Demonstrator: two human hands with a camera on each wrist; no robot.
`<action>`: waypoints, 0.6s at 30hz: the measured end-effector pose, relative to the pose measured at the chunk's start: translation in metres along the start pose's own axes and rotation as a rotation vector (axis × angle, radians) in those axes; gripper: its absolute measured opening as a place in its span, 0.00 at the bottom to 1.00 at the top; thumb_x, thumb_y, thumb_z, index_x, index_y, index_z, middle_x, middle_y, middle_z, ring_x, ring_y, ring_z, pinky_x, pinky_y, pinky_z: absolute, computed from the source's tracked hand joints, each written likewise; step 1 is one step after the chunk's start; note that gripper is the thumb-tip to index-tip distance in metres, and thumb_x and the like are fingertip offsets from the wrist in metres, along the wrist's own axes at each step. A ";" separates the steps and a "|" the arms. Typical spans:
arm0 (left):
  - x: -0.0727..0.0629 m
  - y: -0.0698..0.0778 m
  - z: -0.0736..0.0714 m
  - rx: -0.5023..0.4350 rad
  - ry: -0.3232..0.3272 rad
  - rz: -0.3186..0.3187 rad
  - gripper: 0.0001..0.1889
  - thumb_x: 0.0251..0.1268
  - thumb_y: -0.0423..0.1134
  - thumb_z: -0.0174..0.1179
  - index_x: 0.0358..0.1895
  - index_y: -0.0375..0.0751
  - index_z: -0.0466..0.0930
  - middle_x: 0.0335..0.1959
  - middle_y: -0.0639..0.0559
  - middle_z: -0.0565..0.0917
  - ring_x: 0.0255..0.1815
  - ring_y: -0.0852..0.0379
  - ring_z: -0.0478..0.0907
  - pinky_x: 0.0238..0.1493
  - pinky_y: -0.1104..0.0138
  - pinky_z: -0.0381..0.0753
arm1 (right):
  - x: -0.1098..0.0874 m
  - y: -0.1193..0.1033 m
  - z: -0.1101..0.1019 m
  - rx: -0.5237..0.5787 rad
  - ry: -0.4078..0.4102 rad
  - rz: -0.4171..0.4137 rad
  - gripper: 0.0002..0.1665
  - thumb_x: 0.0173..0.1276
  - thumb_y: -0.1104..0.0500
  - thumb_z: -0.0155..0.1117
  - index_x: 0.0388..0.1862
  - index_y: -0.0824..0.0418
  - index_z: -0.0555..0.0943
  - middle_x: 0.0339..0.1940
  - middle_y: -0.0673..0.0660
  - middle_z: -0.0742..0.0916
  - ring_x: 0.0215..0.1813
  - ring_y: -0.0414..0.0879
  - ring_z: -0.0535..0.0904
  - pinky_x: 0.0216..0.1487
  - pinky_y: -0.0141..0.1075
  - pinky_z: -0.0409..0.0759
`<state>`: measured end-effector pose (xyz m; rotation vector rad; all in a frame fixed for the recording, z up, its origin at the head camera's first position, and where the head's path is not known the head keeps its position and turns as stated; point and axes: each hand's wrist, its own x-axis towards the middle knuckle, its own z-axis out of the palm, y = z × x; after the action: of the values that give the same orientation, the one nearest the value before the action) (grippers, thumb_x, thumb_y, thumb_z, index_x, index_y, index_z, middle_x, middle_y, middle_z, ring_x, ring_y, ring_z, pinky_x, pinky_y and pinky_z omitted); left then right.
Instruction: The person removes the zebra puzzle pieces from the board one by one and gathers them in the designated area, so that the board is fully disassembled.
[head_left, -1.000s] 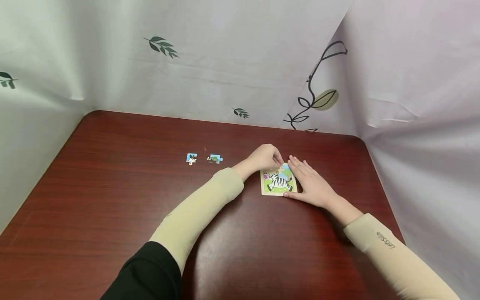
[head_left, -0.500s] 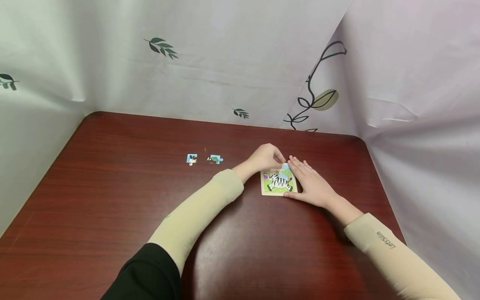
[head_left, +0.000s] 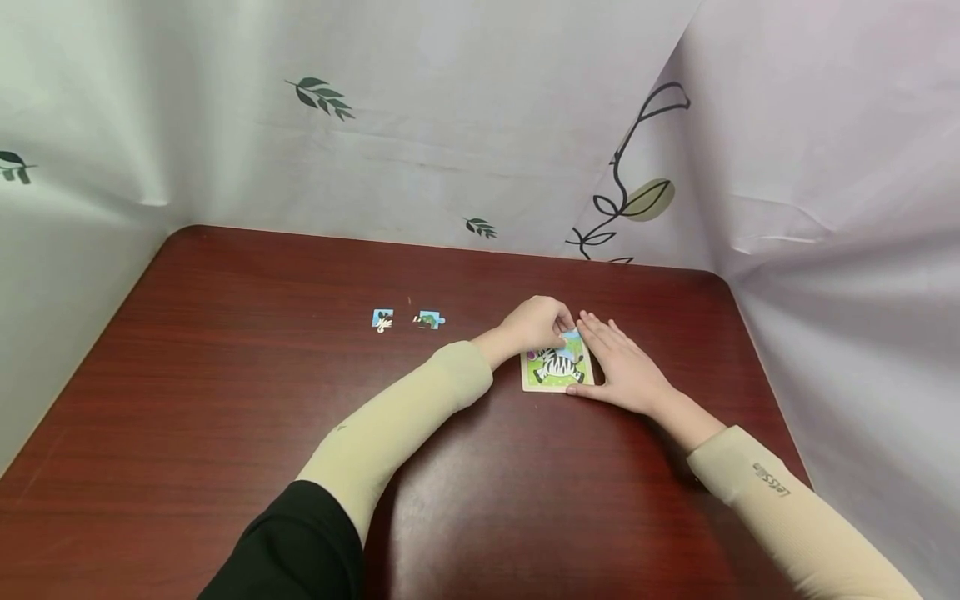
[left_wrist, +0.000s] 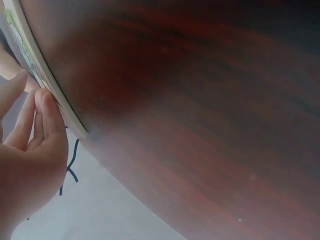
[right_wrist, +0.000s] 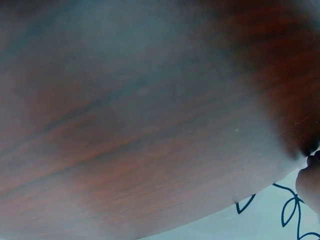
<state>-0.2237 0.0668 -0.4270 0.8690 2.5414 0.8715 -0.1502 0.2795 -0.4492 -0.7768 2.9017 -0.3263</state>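
Note:
A small square zebra puzzle board (head_left: 557, 375) lies on the brown table, right of the middle. My left hand (head_left: 534, 323) reaches over its upper left part and covers that corner. In the left wrist view, the left hand's fingertips (left_wrist: 47, 97) touch the board, with the thumb apart from them; no piece shows between them. My right hand (head_left: 624, 367) lies along the board's right edge, fingers straight, thumb at the lower right corner. Two loose puzzle pieces, one with a zebra's head (head_left: 382, 320) and one blue and green (head_left: 430, 320), lie left of the hands.
The dark red-brown table (head_left: 480, 500) has a rounded far edge. A pale curtain (head_left: 420, 125) with leaf prints hangs behind it and along both sides.
My left hand has moved slightly down and right over the board, hiding more of its upper left. The right hand and the two loose pieces stay in place.

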 end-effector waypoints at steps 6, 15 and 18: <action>0.000 0.000 0.002 0.033 0.008 0.011 0.15 0.68 0.37 0.73 0.55 0.40 0.89 0.49 0.51 0.90 0.46 0.59 0.84 0.51 0.71 0.82 | 0.000 -0.001 0.000 0.003 0.003 -0.003 0.68 0.63 0.32 0.75 0.86 0.67 0.54 0.88 0.66 0.59 0.89 0.60 0.53 0.88 0.58 0.50; 0.002 0.002 0.005 0.080 -0.007 -0.006 0.19 0.66 0.38 0.74 0.59 0.40 0.87 0.54 0.50 0.89 0.52 0.57 0.84 0.61 0.65 0.82 | 0.000 -0.001 0.000 0.011 -0.009 0.009 0.67 0.64 0.33 0.75 0.86 0.67 0.54 0.89 0.65 0.58 0.90 0.59 0.52 0.88 0.57 0.49; 0.002 0.002 0.005 0.081 -0.004 -0.003 0.19 0.66 0.38 0.75 0.58 0.40 0.87 0.54 0.50 0.89 0.52 0.57 0.84 0.61 0.65 0.82 | -0.001 -0.002 0.000 0.016 -0.007 0.008 0.67 0.64 0.33 0.75 0.86 0.67 0.54 0.89 0.65 0.59 0.90 0.59 0.52 0.88 0.56 0.49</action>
<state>-0.2218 0.0720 -0.4298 0.8891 2.5896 0.7703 -0.1490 0.2784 -0.4487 -0.7619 2.8915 -0.3445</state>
